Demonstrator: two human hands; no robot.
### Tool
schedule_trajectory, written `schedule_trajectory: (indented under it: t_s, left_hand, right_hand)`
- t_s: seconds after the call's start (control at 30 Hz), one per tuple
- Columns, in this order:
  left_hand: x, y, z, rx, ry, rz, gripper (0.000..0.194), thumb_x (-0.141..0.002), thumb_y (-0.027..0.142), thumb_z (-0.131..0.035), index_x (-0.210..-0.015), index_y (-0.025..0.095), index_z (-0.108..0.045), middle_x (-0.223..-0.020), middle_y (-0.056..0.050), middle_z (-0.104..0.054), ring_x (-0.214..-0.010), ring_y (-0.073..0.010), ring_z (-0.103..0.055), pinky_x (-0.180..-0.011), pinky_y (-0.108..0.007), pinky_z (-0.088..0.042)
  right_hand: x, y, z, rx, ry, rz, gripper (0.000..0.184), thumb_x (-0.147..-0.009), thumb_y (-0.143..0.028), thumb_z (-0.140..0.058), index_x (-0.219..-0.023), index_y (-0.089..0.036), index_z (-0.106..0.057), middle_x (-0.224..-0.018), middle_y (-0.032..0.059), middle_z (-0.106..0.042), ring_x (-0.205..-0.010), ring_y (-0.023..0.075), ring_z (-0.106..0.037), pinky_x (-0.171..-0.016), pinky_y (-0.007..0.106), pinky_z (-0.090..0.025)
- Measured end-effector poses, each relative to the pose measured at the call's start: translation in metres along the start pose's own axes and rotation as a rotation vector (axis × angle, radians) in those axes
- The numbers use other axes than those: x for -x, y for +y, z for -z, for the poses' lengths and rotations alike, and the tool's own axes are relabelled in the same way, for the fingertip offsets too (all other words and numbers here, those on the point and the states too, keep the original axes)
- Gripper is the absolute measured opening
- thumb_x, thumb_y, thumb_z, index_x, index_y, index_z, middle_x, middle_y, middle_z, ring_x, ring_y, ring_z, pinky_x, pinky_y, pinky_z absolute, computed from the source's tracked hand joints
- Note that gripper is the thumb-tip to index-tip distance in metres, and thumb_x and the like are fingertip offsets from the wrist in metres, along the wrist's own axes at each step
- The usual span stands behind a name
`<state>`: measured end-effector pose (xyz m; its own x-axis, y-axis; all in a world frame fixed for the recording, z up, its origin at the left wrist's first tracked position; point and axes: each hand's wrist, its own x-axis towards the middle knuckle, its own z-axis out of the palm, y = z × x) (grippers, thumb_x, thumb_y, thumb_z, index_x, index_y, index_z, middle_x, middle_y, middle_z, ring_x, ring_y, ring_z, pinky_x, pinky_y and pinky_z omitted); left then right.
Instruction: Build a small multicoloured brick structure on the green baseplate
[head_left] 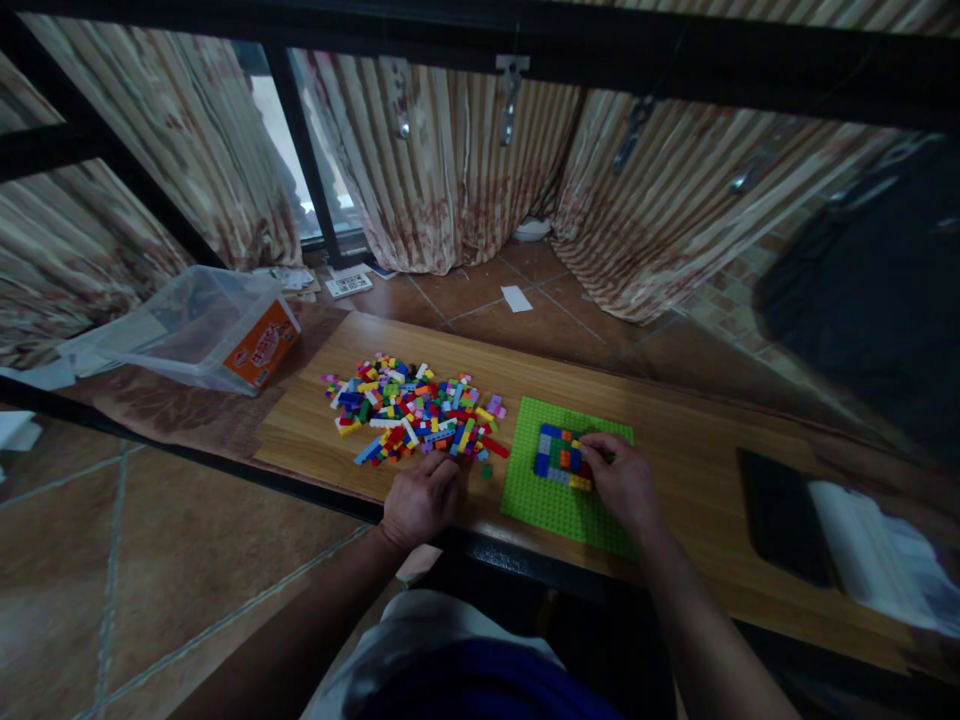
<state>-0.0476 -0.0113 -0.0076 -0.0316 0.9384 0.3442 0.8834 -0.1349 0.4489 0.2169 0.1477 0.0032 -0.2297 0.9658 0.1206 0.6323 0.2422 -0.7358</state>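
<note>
A green baseplate (525,490) lies on the wooden table, with a patch of blue, grey, orange, green and yellow toy bricks (555,452) built on it. My right hand (619,478) reaches over the right side of that patch, thumb and fingers pinched together at its edge. Whatever is between those fingertips is too small to make out. My left hand (424,498) rests curled at the near edge of a heap of loose coloured bricks (412,405), its fingertips hidden. A small dark green piece (487,470) lies between that hand and the baseplate.
A clear plastic box (187,330) with an orange label stands left of the wooden tabletop (690,470). At the right lie a dark flat object (780,515) and a white plastic-looking packet (877,555). Curtains (450,170) hang behind, and a dark bar (450,30) crosses above.
</note>
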Motion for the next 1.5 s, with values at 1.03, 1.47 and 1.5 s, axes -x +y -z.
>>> schedule_trajectory:
  t_s: [1.03,1.47,1.5]
  left_hand:
    - [-0.002,0.002,0.002,0.035,-0.002,0.018,0.017,-0.089,0.014,-0.043,-0.085,0.019,-0.059,-0.092,-0.006,-0.063,-0.082,-0.0164,-0.064,-0.07,-0.027,-0.051]
    - [-0.002,0.004,0.004,0.028,0.003,0.03,0.016,-0.088,0.014,-0.044,-0.086,0.019,-0.059,-0.093,-0.006,-0.063,-0.082,-0.0165,-0.064,-0.072,-0.027,-0.053]
    - [-0.002,0.004,0.004,0.029,-0.001,0.028,0.016,-0.088,0.014,-0.043,-0.085,0.019,-0.059,-0.092,-0.006,-0.063,-0.082,-0.0165,-0.064,-0.072,-0.027,-0.053]
  right_hand:
    - [0.006,0.008,-0.007,0.27,0.088,0.347,0.028,-0.096,-0.035,-0.042,-0.086,-0.021,-0.065,-0.088,0.0078,-0.064,-0.086,0.0225,-0.056,-0.082,0.038,-0.045]
    - [-0.003,0.003,0.001,0.333,0.002,0.463,0.027,-0.095,-0.028,-0.042,-0.081,-0.022,-0.064,-0.085,0.0069,-0.063,-0.084,0.0225,-0.057,-0.081,0.037,-0.047]
    - [-0.003,0.003,0.001,0.327,0.002,0.455,0.027,-0.095,-0.028,-0.042,-0.081,-0.022,-0.064,-0.085,0.0069,-0.063,-0.084,0.0224,-0.057,-0.081,0.037,-0.047]
